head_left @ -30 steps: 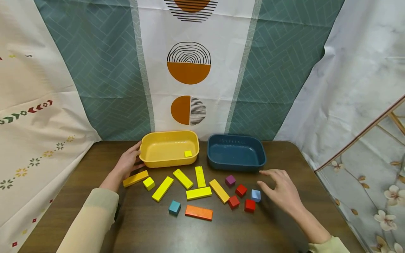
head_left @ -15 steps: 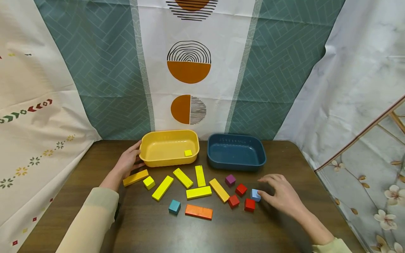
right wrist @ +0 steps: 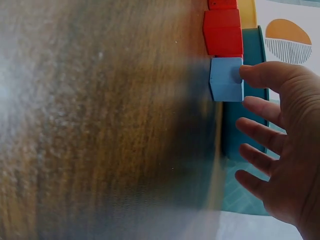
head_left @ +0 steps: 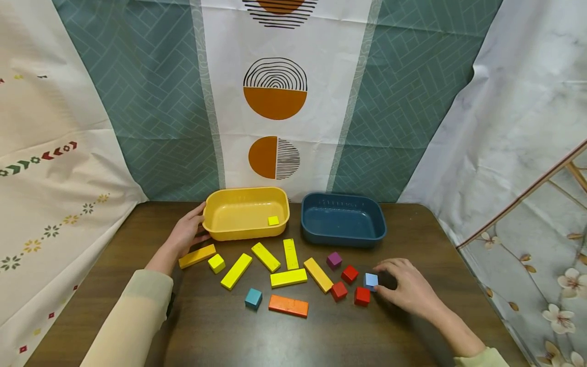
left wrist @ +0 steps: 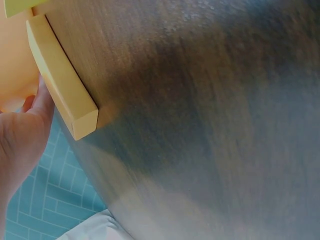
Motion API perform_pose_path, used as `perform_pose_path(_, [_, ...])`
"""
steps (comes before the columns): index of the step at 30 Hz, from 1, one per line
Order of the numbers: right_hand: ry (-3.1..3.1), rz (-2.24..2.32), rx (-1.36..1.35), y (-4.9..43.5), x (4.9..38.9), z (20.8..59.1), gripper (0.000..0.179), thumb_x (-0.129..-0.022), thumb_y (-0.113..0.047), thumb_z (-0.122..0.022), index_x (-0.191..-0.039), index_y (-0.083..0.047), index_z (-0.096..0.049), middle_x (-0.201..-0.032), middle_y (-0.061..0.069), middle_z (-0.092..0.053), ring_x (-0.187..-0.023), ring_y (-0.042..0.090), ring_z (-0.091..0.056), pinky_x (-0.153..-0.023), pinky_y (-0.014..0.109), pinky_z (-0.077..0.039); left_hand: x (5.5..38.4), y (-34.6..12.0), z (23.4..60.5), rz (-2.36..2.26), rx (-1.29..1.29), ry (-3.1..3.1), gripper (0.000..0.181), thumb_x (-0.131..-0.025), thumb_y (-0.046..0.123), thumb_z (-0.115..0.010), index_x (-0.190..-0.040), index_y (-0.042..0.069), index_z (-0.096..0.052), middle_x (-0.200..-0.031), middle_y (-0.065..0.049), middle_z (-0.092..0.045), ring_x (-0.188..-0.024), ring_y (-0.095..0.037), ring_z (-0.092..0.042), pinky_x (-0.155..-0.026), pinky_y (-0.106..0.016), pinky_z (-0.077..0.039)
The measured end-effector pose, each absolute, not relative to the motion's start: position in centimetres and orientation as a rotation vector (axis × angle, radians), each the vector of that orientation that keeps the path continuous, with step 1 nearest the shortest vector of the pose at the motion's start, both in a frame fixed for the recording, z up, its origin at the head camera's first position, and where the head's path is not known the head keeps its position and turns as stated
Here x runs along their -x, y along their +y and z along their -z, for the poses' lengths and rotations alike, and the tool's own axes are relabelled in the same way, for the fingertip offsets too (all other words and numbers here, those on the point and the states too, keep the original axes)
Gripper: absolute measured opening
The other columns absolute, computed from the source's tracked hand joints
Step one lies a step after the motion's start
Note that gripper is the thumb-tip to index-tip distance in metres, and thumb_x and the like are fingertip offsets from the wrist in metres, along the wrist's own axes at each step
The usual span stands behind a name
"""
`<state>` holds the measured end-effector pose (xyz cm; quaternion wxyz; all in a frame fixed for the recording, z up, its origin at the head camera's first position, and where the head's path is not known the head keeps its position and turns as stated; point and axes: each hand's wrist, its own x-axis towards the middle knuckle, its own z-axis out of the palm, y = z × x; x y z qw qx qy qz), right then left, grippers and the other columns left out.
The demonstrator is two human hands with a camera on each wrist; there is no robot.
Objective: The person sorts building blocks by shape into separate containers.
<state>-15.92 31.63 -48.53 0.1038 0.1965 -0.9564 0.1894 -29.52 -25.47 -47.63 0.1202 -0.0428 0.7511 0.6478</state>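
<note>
My left hand (head_left: 187,232) rests against the left end of the yellow bin (head_left: 245,236), fingers along its outer wall. An orange-yellow wooden block (head_left: 197,256) lies just below that hand; its long side also shows in the left wrist view. A small yellow cube (head_left: 273,220) sits inside the bin. At the right, my right hand (head_left: 410,285) is at the light blue cube (head_left: 371,282). Its thumb tip meets the cube's near right edge in the right wrist view (right wrist: 227,80), while the other fingers are spread apart beyond it.
A dark blue bin (head_left: 341,240) stands beside the yellow one. Red cubes (head_left: 362,296) and a purple cube (head_left: 334,260) lie left of the light blue cube. Several yellow blocks (head_left: 288,278), an orange block (head_left: 288,306) and a teal cube (head_left: 253,298) lie mid-table. Curtains hang behind.
My right hand has come down and closer to the light blue cube, its thumb now at the cube's edge. My left hand stays at the yellow bin.
</note>
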Motion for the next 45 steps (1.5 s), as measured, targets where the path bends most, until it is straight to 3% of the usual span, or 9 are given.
perform_pose_path(17, [-2.843,-0.529,-0.577,31.9,15.8,49.4,0.039,-0.075,-0.029,-0.09,-0.109,-0.017,-0.073,-0.114,0.0,-0.069,-0.111,0.03,-0.059,-0.096,0.052,-0.048,29.9,-25.5,47.9,-1.898,0.151,2.192,0.06,-0.111,0.025,-0.034,-0.165,0.034,-0.01,-0.171,-0.009,-0.008,-0.136,-0.041,-0.043,-0.109,-0.057,-0.042])
perform_pose_path(45, [-2.868,-0.567,-0.544,31.6,15.8,49.9,0.029,-0.08,-0.028,-0.088,-0.103,-0.021,-0.073,-0.113,-0.003,-0.068,-0.112,0.027,-0.058,-0.094,0.052,-0.05,29.4,-25.2,47.2,-1.91,0.176,2.168,0.06,-0.111,0.022,-0.033,-0.165,0.031,-0.009,-0.171,-0.011,-0.006,-0.142,-0.043,-0.036,-0.11,-0.058,-0.04])
